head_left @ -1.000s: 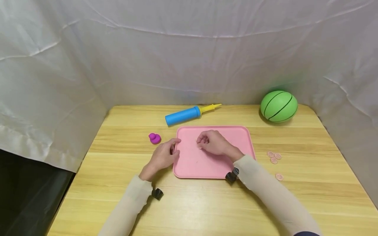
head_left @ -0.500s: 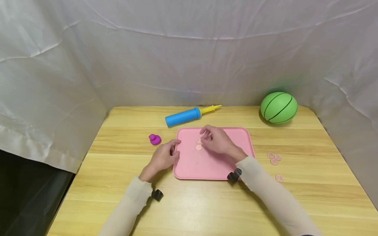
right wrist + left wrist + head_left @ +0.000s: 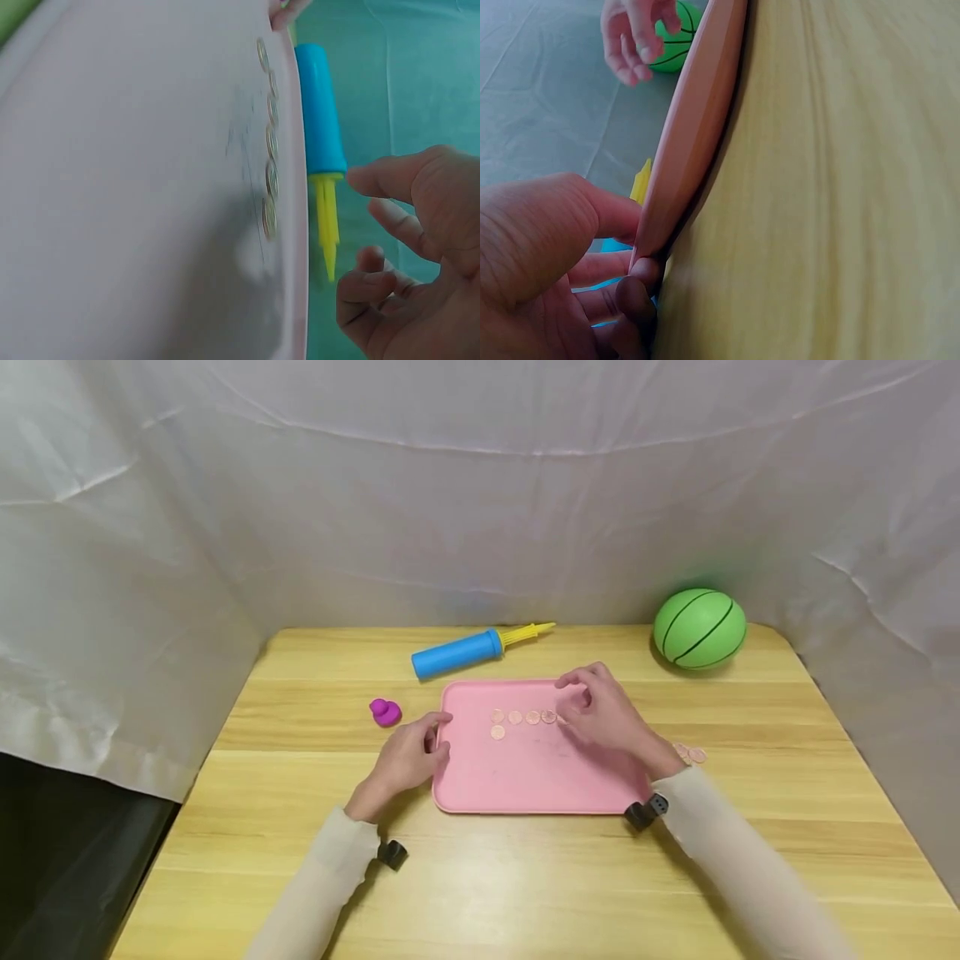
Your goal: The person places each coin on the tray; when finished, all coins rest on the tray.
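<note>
A pink tray (image 3: 525, 777) lies in the middle of the wooden table (image 3: 525, 877). Several copper coins (image 3: 524, 717) sit in a row on its far half, with one more coin (image 3: 498, 732) just below the row's left end. My left hand (image 3: 438, 735) pinches the tray's left rim (image 3: 697, 127), thumb on top and fingers beneath. Over the tray's right part hovers my right hand (image 3: 581, 702), fingers loosely curled, nothing visible in it. The right wrist view shows the coin row (image 3: 271, 180) near the tray's far rim.
A blue pump (image 3: 457, 654) with a yellow nozzle lies behind the tray. A green ball (image 3: 699, 629) sits at the back right, a small purple duck (image 3: 386, 712) left of the tray. A few loose coins (image 3: 696, 755) lie right of the tray. White cloth walls the table.
My right hand has moved rightward across the tray, and a row of coins now lies where it passed. The left hand stays on the tray's rim.
</note>
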Demonstrator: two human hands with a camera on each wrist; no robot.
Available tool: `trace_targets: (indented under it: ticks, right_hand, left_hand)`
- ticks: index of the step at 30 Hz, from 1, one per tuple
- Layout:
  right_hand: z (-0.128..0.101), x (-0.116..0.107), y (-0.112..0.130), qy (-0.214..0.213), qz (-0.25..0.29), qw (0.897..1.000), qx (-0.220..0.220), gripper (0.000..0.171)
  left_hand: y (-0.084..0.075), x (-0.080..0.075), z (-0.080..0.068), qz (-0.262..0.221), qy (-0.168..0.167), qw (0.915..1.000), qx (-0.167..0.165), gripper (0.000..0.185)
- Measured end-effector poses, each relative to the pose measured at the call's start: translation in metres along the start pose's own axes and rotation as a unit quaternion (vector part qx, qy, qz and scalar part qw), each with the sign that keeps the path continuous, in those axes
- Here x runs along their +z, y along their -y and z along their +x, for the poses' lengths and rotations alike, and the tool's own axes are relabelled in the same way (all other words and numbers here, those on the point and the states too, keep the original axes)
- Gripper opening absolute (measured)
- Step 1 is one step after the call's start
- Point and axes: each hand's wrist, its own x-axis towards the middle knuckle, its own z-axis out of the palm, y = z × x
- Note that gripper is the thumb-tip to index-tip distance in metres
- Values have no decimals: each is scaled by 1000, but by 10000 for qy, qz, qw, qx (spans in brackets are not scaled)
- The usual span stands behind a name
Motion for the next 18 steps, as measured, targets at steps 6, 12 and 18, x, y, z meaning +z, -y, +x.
trace_targets:
  ticks: [6,12,18]
  right_hand:
    - [-17,-26,-17,-177,-200,9996,24,38]
    - [-38,-52,-41,-748,-610,9935,-610,31]
    - [-56,-74,-63,-1052,-649,9862,-1099,28]
  left_hand:
    - [-2,0,0,-64,-2,10000,31,49]
    - [-2,0,0,-111,67,9999,31,49]
    - [1,-1,1,-47,-46,9999,136,49]
